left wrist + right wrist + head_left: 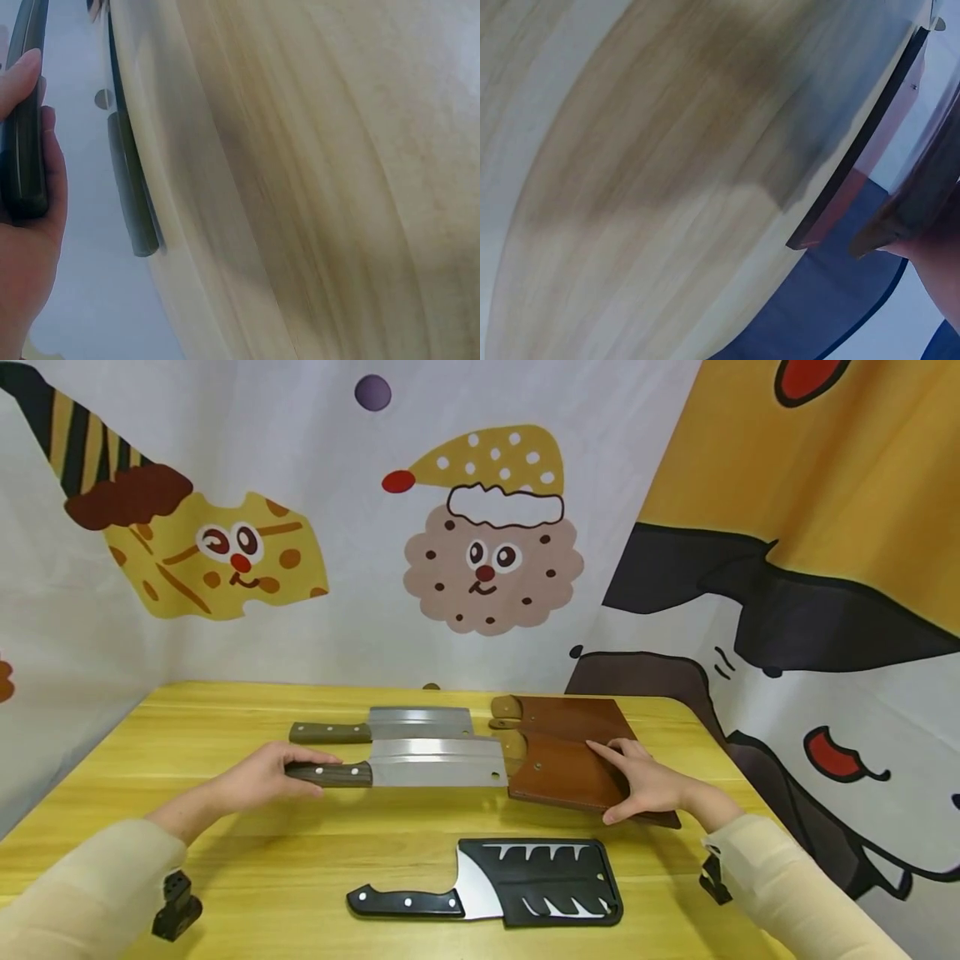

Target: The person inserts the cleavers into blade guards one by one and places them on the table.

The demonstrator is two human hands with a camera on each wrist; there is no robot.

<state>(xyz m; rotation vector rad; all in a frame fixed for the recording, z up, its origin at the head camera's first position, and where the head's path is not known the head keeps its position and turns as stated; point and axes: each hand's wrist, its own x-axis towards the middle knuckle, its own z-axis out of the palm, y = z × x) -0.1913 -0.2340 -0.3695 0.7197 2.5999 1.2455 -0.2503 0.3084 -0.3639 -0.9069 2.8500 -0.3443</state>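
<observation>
My left hand (pixel 258 775) grips the dark wooden handle of a cleaver (pixel 438 765), its broad steel blade pointing right; in the left wrist view the handle (pixel 24 142) lies along the fingers with the thumb over it. My right hand (pixel 648 781) holds a brown leather sheath (pixel 566 770), fingers on top and thumb at the near edge. The right wrist view has this sheath (pixel 915 206) raised off the table. The blade's far end meets the sheath's tan mouth. Behind lie a second cleaver (pixel 420 722) and a second brown sheath (pixel 577 714).
Nearer me on the yellow wooden table (pixel 247 877) lies a black-handled knife (pixel 408 903), its blade partly inside a black plastic cover (pixel 558 881). A cartoon-printed curtain (pixel 337 652) hangs behind the table.
</observation>
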